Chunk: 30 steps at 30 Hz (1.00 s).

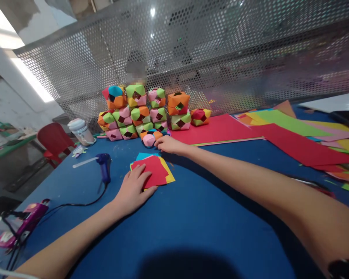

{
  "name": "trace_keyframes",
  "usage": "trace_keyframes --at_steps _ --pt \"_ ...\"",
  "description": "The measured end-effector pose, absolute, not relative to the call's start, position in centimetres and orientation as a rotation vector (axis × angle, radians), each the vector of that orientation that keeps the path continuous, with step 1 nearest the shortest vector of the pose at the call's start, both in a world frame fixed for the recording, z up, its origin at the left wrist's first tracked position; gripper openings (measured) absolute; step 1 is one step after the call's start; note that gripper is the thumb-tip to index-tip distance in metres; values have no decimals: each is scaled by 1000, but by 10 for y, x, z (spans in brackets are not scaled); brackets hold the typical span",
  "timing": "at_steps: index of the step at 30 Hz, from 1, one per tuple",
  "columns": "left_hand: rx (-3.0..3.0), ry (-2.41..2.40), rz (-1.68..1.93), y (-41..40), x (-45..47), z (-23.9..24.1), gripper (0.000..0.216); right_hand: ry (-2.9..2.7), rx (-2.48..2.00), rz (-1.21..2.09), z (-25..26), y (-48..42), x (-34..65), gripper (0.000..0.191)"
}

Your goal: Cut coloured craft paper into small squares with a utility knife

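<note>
My left hand [135,188] lies on a small stack of square paper sheets [155,172], its fingers spread over the red top sheet. Yellow and blue sheets stick out from under the red one. Further off, my right hand [170,144] has its fingers curled at the right side of an orange, pink and blue folded paper cube [149,139]. This cube sits in front of a stack of similar multicoloured paper cubes [140,116]. My right fingertips are partly hidden against the cube.
A blue glue gun [104,168] stands left of the paper, its cord running to a purple power strip [26,224]. Behind it is a white bottle [81,131]. Large red sheets [218,130] and loose coloured paper [302,143] lie right. A perforated metal panel [235,58] stands behind.
</note>
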State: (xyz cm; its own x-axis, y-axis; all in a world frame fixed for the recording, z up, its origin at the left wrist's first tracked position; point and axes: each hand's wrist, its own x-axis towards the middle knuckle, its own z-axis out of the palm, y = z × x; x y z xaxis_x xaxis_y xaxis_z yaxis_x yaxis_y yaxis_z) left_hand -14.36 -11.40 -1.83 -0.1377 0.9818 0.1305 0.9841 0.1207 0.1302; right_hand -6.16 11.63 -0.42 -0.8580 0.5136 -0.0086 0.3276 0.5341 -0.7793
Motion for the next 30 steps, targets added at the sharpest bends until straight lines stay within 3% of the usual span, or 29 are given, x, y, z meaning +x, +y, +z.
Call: trace_keyframes --at_steps 6,16,22,26,30 --pt "-2106 -2290 -334 -117 -149 -19 47 -2404 -692 1489 -3 106 -61 8" --pt "-2186 -2204 -441 -119 -156 -24 44 -2314 -657 1745 4 96 -50 15" --pt "-2204 -2159 -444 -121 -154 -21 44 -2355 -669 1781 7 84 -41 32" --pt "-2192 -2175 -447 -124 -150 -18 41 -2351 -621 1672 6 72 -37 64" --pt "-1980 -2227 -810 -122 -153 -19 52 -2368 -486 1556 10 60 -35 74"
